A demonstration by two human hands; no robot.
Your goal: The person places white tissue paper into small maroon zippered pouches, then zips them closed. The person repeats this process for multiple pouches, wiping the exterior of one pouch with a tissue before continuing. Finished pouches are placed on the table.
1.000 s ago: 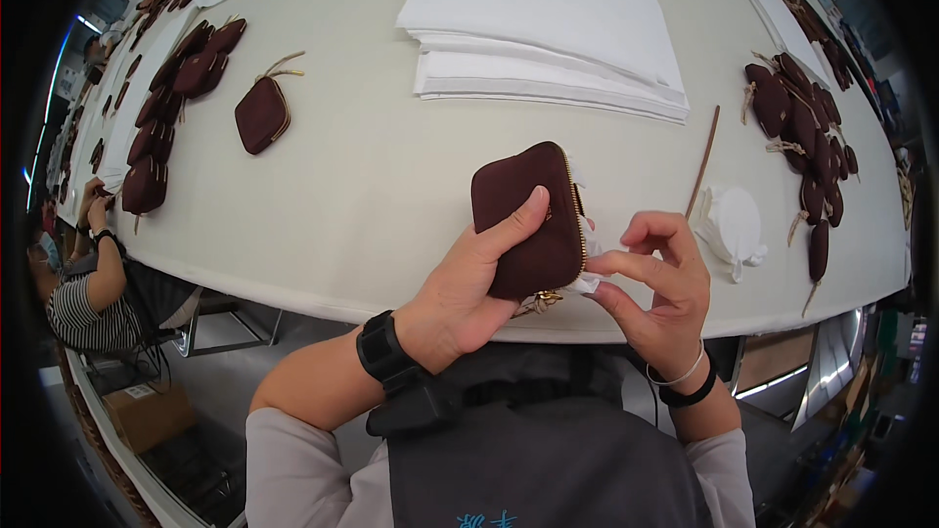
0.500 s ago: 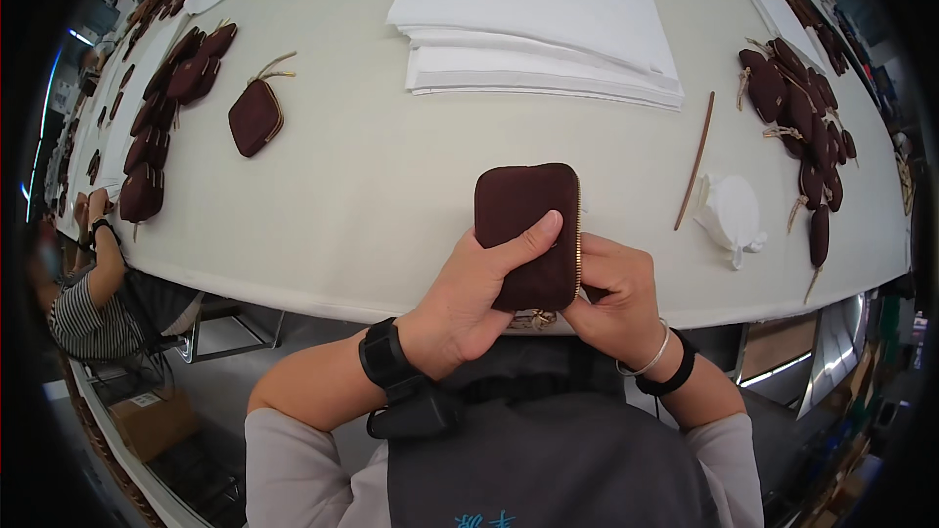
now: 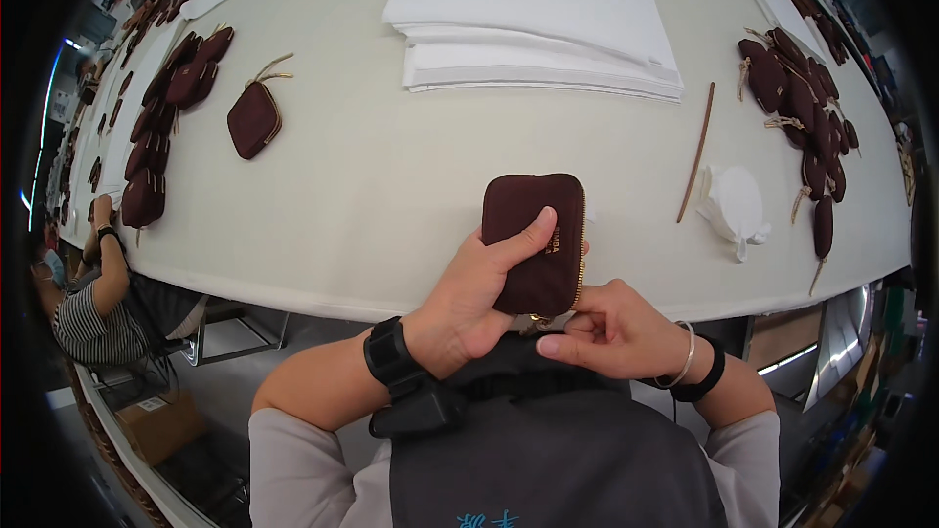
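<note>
A dark maroon zip-around wallet [image 3: 518,205], with gold lettering on its face and a gold-toothed zip down its right side, stands tilted up in front of me. Around its left side wraps my left hand [image 3: 468,298], thumb pressed on the face. My right hand [image 3: 626,337] is at the wallet's lower right corner, fingers curled and thumb pointing left. A bit of gold-coloured hardware [image 3: 540,319] shows at the bottom edge beside those fingertips. What the right fingers grip, if anything, is hidden.
White sheets [image 3: 538,54] are stacked at the far middle of the pale table. A single wallet [image 3: 254,122] lies left, near a maroon pile [image 3: 147,198]; another pile [image 3: 802,112] is at right. A brown stick [image 3: 696,152] and white cloth bundle [image 3: 734,205] lie nearer. A co-worker [image 3: 93,323] sits left.
My right hand has moved down from the wallet's zip side to its lower corner, and its thumb now shows. The wallet sits slightly lower and its gold lettering has come into view.
</note>
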